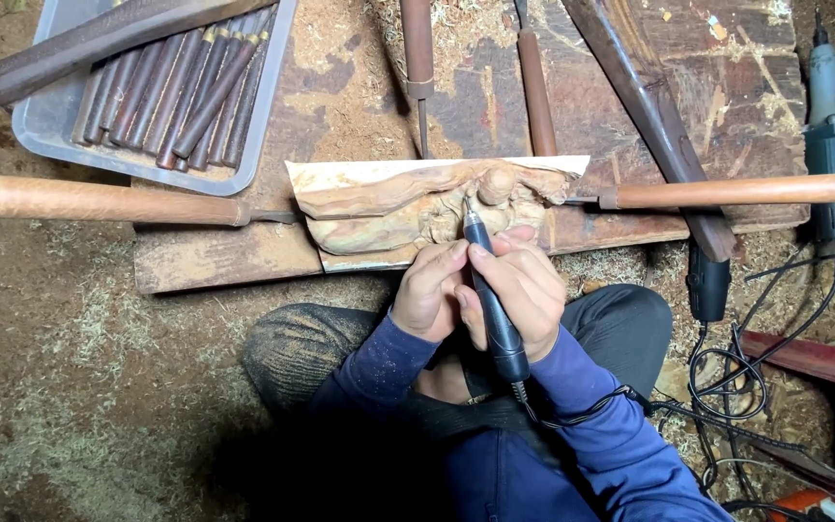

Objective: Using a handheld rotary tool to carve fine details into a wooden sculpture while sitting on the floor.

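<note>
At frame centre, the right hand [524, 290] is closed around a dark rotary carving pen [491, 295], its tip on the wood carving [417, 208]. The left hand [429, 290], fingers curled, steadies it; the tip's bit is too small to make out.

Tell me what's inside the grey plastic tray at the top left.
The grey tray holds a row of dark wooden-handled chisels lying side by side. A long dark bar lies across its top, covering some handles; their blades aren't visible.
</note>
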